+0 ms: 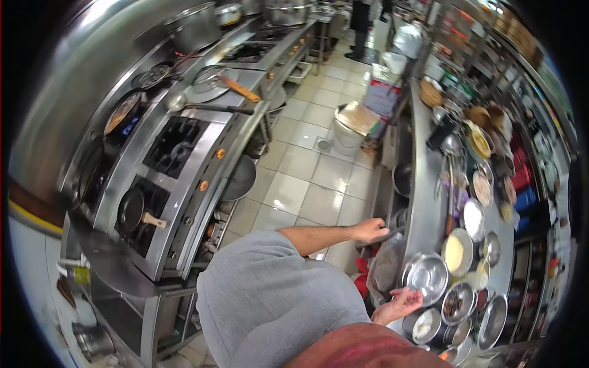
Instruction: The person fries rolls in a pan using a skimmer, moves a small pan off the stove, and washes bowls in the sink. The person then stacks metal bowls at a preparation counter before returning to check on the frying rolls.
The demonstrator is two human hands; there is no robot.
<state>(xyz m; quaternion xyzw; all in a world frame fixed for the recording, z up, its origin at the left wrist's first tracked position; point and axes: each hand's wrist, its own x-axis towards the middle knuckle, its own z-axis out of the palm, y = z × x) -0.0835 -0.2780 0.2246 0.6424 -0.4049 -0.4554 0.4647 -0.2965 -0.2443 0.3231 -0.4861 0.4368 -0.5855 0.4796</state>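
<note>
My left hand (369, 229) is closed at the counter's near edge, around what looks like a grey pan handle (396, 232); the rest of that item is hidden below the counter. Lower down, my right hand (402, 305) has its fingers pinched at the near rim of a shiny metal bowl (427, 277). The inside of this bowl looks bare. Close to it stand a bowl of pale yellow liquid (454, 253), a bowl with dark pieces (458, 303) and a pot with something white (424, 325). A clear plastic bag (386, 267) hangs beneath the counter edge.
Along the left runs a stove (178, 144) with a frying pan (131, 210), a ladle (178, 102) and a lit burner at the back. A white bucket (348, 136) stands on the tiled floor (288, 190). Another person (360, 27) is far down the aisle.
</note>
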